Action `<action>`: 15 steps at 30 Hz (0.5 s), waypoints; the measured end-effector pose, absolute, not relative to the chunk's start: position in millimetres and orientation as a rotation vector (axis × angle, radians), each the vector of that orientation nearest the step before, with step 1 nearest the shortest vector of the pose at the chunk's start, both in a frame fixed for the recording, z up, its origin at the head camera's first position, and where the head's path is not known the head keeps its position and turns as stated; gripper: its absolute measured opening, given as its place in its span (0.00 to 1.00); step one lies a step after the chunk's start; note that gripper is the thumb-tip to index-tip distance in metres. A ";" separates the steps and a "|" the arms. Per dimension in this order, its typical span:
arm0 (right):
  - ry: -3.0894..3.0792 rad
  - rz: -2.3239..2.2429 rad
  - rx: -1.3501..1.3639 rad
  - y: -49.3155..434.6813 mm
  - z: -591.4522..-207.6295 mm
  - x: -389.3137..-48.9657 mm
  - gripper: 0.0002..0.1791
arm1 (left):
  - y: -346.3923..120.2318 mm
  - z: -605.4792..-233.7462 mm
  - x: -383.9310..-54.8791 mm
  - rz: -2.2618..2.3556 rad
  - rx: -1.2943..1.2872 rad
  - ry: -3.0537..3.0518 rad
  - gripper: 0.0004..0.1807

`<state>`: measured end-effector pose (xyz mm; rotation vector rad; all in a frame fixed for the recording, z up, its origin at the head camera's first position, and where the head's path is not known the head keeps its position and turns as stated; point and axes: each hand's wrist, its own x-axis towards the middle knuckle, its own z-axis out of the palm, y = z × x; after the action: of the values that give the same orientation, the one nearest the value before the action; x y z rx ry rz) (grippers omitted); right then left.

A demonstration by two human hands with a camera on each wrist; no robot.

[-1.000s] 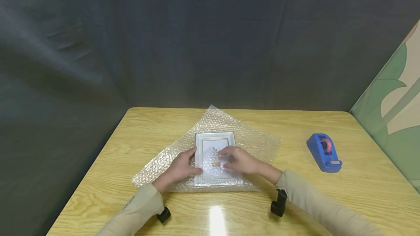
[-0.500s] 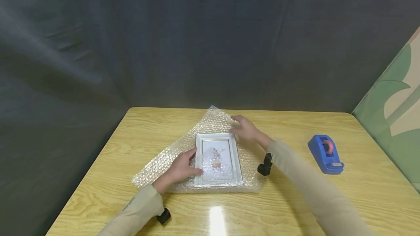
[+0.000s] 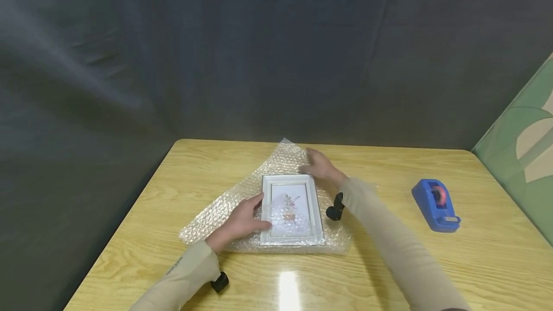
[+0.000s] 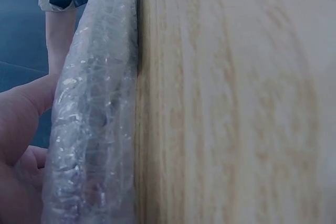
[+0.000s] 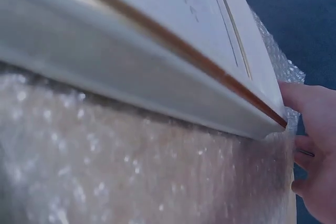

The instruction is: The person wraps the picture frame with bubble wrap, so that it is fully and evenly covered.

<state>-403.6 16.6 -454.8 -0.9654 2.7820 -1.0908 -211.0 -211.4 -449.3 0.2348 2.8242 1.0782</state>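
A silver-white picture frame [image 3: 319, 224] with a plant print lies face up on a sheet of bubble wrap [image 3: 216, 215]. A folded layer of the wrap covers the frame's lower part. My left hand [image 3: 242, 220] rests at the frame's left side, its thumb on the wrapped front and its fingertips along the edge. Beyond the frame's far right corner, my right hand [image 3: 321, 164] reaches to the wrap's far right edge, thumb and index finger apart. In the right wrist view, the right hand [image 5: 317, 140] is beside the frame's corner [image 5: 273, 124], some fingertips hidden behind it and the wrap.
A blue tape dispenser [image 3: 436, 205] with a pink roll stands on the wooden table [image 3: 389, 272], to the right. Dark curtain [image 3: 276, 52] hangs behind and at the left. A green and beige patterned panel [image 3: 518, 157] borders the right side.
My right hand has lifted from the frame's front, gone away to the wrap's far right edge, and shifted slightly left there. My left hand keeps its place on the frame; the head view has turned slightly.
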 end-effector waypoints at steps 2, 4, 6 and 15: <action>2.783 -1.103 -0.920 17.3 -455.5 -406.3 0.41 | -210.3 -448.1 -212.3 1.072 0.239 2.825 0.52; 2.800 -1.090 -0.901 18.4 -455.8 -408.7 0.41 | -209.2 -447.2 -213.3 1.069 0.241 2.822 0.53; 2.805 -1.086 -0.887 19.5 -456.2 -410.5 0.41 | -208.2 -446.9 -214.4 1.069 0.244 2.820 0.53; 2.820 -1.262 -0.889 25.1 -455.0 -404.8 0.33 | -205.7 -449.0 -217.0 1.080 0.257 2.812 0.52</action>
<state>-404.8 25.1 -455.0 -0.8892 2.8202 -1.2616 -217.0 -205.7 -449.0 0.2569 2.8116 1.0802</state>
